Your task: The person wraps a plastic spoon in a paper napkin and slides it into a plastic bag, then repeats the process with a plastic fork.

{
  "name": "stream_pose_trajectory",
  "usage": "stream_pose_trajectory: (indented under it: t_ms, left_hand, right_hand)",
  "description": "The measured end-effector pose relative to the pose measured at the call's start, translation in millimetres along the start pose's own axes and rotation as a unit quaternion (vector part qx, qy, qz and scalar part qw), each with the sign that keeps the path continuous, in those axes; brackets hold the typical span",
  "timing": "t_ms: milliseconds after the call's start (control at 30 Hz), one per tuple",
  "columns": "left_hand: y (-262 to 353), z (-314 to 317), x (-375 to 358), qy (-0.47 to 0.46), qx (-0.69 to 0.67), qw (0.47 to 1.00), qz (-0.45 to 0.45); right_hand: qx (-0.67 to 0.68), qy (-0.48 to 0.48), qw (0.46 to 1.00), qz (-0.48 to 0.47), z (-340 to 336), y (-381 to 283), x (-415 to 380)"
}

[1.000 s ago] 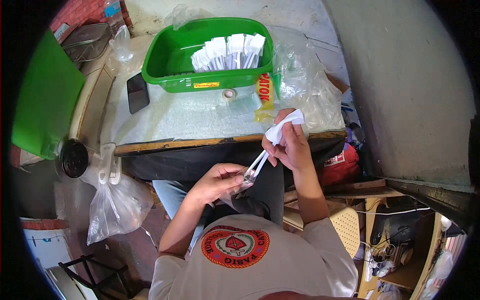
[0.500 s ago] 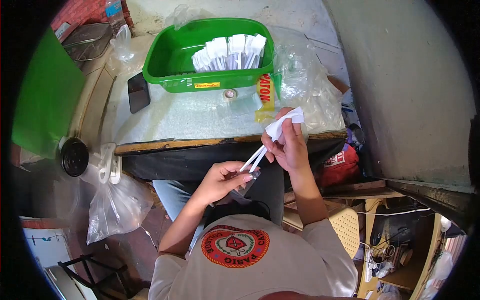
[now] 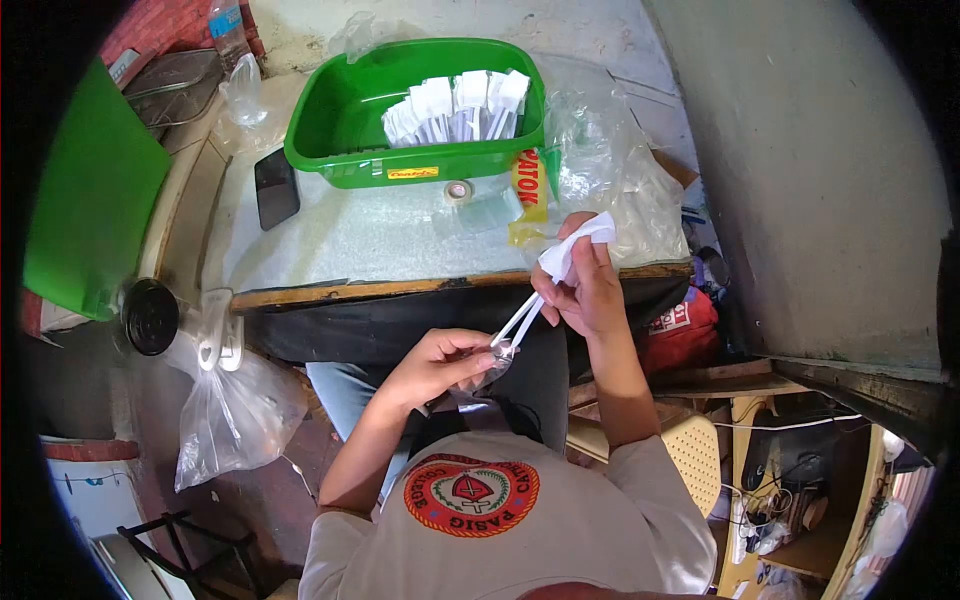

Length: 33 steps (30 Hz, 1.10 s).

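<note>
Over my lap, my right hand (image 3: 582,275) grips a folded white tissue (image 3: 560,262) together with two thin white sticks (image 3: 520,318), which look like plastic cutlery handles. The sticks slant down towards my left hand (image 3: 445,362). Between the thumb and fingers of that hand is a small clear plastic sleeve (image 3: 490,378), and the stick ends are right at its mouth. On the table, a green basin (image 3: 340,165) holds several similar white tissue packs (image 3: 455,108) standing in a row.
A phone (image 3: 276,188), a roll of tape (image 3: 457,192) and clear plastic sleeves (image 3: 490,211) lie before the basin. Clear plastic bags (image 3: 620,170) are heaped at the right. The table's wooden edge (image 3: 400,289) faces me. A plastic bag (image 3: 235,420) hangs at the left.
Both hands have shifted slightly right. The sleeve in my left hand now appears more opened around the lower ends of the sticks.
</note>
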<state>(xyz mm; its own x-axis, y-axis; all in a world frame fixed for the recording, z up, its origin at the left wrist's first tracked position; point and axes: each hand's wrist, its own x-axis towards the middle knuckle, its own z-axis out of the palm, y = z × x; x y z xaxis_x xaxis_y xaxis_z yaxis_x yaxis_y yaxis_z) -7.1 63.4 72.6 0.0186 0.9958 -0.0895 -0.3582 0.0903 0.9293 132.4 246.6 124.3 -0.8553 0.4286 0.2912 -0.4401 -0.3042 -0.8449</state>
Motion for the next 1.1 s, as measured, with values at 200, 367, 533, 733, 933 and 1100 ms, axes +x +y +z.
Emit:
stream_pose_trajectory:
  t_ms: [200, 367, 533, 733, 933, 1100]
  left_hand:
    - [-0.6, -0.9, -0.2, -0.023, -0.024, 0.999, -0.018]
    - [0.2, -0.3, 0.2, -0.021, -0.013, 1.0, -0.019]
    - [1.7, 1.4, 0.5, -0.01, 0.002, 1.0, -0.012]
    - [-0.3, 1.2, 0.5, -0.001, 0.017, 1.0, -0.002]
    - [3.7, 5.8, 2.2, 0.013, 0.035, 0.999, -0.008]
    - [3.3, 10.0, 3.4, 0.028, 0.031, 0.999, 0.008]
  right_hand:
    - [-0.005, -0.017, 1.0, 0.0, -0.5, -0.4, -0.1]
    - [-0.003, -0.03, 0.999, -0.017, -0.3, 1.8, -2.3]
    - [0.009, -0.04, 0.999, -0.028, -3.8, 6.4, -3.8]
    - [-0.009, -0.047, 0.998, -0.031, -2.8, 6.0, -3.0]
    - [-0.003, -0.045, 0.999, -0.023, -2.1, 7.7, -3.7]
    - [-0.001, -0.036, 0.999, -0.025, -1.2, 13.2, -5.6]
